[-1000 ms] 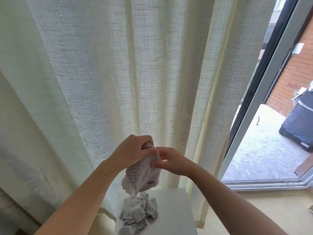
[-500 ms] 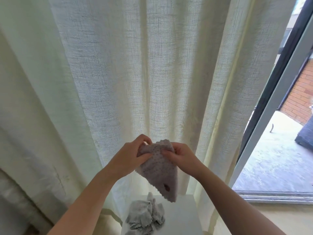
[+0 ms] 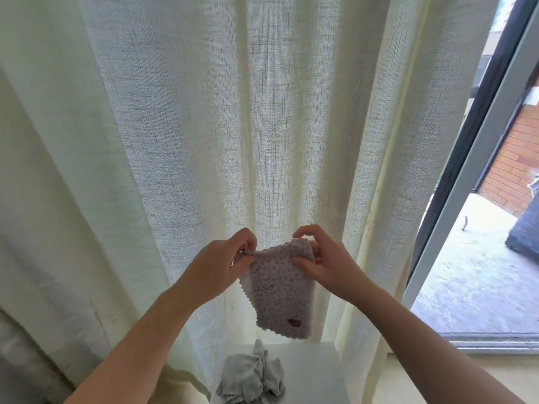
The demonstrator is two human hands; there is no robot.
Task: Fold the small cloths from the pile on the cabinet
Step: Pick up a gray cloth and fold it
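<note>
A small pale dotted cloth with zigzag edges and a small red-rimmed hole near its bottom hangs in the air above the cabinet. My left hand pinches its top left corner and my right hand pinches its top right corner, so the cloth hangs spread between them. Below it a crumpled pile of grey cloths lies on the white cabinet top, towards its left side.
A cream sheer curtain hangs right behind the cabinet and fills most of the view. At the right stands a glass door frame, with a concrete patio and a brick wall outside.
Both hands have lifted the dotted cloth off the pile and moved apart. The cloth has gone from bunched to hanging open between them.
</note>
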